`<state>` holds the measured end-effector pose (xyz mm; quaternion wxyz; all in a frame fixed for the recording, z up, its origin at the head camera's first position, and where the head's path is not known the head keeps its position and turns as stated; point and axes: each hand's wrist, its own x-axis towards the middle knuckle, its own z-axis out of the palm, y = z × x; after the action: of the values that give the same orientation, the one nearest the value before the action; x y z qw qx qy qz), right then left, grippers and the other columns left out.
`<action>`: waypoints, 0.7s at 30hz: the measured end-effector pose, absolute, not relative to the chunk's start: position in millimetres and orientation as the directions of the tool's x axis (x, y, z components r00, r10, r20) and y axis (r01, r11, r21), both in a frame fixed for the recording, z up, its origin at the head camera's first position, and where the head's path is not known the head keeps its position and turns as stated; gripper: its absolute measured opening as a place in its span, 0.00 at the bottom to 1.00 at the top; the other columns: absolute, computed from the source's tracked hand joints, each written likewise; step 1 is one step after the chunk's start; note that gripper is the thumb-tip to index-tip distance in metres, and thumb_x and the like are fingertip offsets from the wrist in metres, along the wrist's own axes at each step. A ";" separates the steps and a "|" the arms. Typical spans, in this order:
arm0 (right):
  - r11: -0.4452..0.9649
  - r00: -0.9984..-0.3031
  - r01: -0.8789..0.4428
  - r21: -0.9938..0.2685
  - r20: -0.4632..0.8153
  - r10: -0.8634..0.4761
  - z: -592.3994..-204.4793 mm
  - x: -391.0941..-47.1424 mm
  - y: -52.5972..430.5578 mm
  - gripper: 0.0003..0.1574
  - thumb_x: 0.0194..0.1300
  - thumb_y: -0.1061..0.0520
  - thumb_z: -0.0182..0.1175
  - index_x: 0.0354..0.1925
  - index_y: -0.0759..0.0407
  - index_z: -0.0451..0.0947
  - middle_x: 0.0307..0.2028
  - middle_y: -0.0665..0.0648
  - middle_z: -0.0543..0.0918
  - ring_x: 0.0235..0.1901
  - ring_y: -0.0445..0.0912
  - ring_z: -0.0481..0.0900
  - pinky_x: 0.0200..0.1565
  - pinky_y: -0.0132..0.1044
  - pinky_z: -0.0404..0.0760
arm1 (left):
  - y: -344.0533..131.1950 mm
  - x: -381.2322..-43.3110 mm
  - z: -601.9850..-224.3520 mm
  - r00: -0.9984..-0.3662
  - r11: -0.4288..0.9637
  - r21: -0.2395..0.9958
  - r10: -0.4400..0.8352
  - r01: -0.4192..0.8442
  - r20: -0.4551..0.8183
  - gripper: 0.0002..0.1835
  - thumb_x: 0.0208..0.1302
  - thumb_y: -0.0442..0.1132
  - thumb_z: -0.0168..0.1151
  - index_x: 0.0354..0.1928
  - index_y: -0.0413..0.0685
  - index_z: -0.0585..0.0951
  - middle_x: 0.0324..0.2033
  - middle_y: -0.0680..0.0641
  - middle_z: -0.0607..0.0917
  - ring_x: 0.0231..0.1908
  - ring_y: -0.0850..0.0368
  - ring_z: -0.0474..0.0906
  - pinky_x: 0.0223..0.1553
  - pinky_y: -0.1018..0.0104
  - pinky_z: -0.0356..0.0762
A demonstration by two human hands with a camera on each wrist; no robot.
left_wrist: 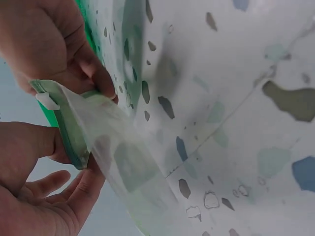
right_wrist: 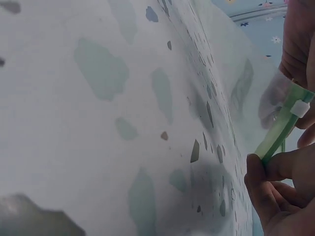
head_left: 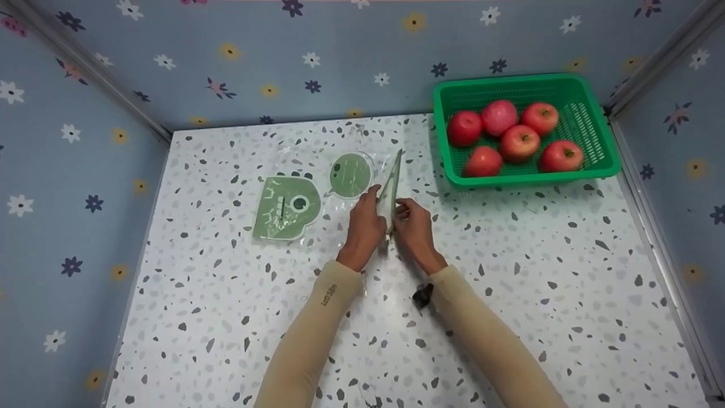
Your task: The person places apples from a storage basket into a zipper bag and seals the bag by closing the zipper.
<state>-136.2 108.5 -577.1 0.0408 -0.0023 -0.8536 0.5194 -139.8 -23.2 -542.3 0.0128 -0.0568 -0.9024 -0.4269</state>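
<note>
A clear zip bag (head_left: 389, 192) with green print stands on edge between the two hands. My left hand (head_left: 364, 231) pinches its green zip strip (left_wrist: 69, 130) between thumb and fingers. From the other side my right hand (head_left: 415, 228) also pinches the strip, its thumb and fingertip meeting at one end in the right wrist view. A white slider (left_wrist: 47, 101) sits near one end of the strip. Left of the hands lie two flat green-printed clear bags: a larger one (head_left: 289, 218) with an eye-like circle, and one with a rounded print (head_left: 350, 177) close to my left fingertips.
A green plastic basket (head_left: 527, 181) at the back right holds several red apples (head_left: 520, 144). The speckled white table (head_left: 510, 255) meets flowered blue panels (head_left: 317, 56) at the back and both sides. A small black object (head_left: 422, 296) is at the right cuff.
</note>
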 end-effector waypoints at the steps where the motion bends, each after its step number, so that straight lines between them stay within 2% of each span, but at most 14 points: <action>1: 0.460 -0.997 -0.041 -0.887 0.068 0.043 -577.1 -135.8 109.0 0.19 0.67 0.73 0.63 0.56 0.73 0.82 0.43 0.69 0.88 0.43 0.60 0.88 0.48 0.52 0.88 | -23.8 -140.5 -541.1 -0.994 0.624 0.775 0.088 0.101 0.058 0.34 0.62 0.17 0.52 0.72 0.34 0.71 0.52 0.32 0.83 0.52 0.36 0.83 0.54 0.44 0.82; 6: 0.461 -0.996 -0.053 -0.886 0.082 0.043 -577.4 -134.1 111.4 0.20 0.66 0.74 0.61 0.57 0.73 0.81 0.43 0.69 0.88 0.43 0.60 0.88 0.48 0.52 0.88 | -26.2 -142.2 -537.2 -0.997 0.595 0.801 0.066 0.070 0.038 0.29 0.68 0.19 0.50 0.71 0.33 0.72 0.48 0.34 0.82 0.44 0.38 0.82 0.47 0.45 0.82; 12: 0.464 -0.996 -0.021 -0.886 0.059 0.069 -577.8 -132.4 113.1 0.21 0.64 0.75 0.62 0.57 0.73 0.81 0.44 0.69 0.88 0.44 0.60 0.87 0.49 0.52 0.87 | -30.1 -140.6 -535.2 -0.996 0.592 0.802 0.018 0.079 0.086 0.21 0.71 0.21 0.55 0.64 0.34 0.79 0.43 0.37 0.84 0.36 0.42 0.82 0.39 0.47 0.80; 16: 0.459 -0.996 0.017 -0.888 0.024 0.082 -578.4 -132.7 114.5 0.22 0.65 0.74 0.63 0.58 0.72 0.81 0.44 0.68 0.88 0.44 0.59 0.88 0.49 0.51 0.87 | -31.8 -139.9 -533.4 -0.999 0.548 0.836 -0.010 0.034 0.047 0.16 0.71 0.23 0.59 0.58 0.34 0.83 0.41 0.38 0.84 0.34 0.44 0.85 0.35 0.53 0.84; 21: 0.430 -0.995 0.064 -0.901 -0.023 0.100 -579.6 -136.2 117.3 0.21 0.66 0.74 0.61 0.57 0.72 0.82 0.43 0.68 0.88 0.43 0.58 0.88 0.47 0.47 0.87 | -33.7 -138.6 -534.3 -0.999 0.417 0.908 -0.006 -0.048 -0.050 0.15 0.73 0.26 0.60 0.58 0.33 0.84 0.44 0.37 0.85 0.32 0.49 0.87 0.28 0.64 0.86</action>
<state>-136.2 117.3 -579.6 0.0168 -0.0483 -0.8453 0.5319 -138.6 -33.7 -534.3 -0.0195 0.0160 -0.8416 -0.5396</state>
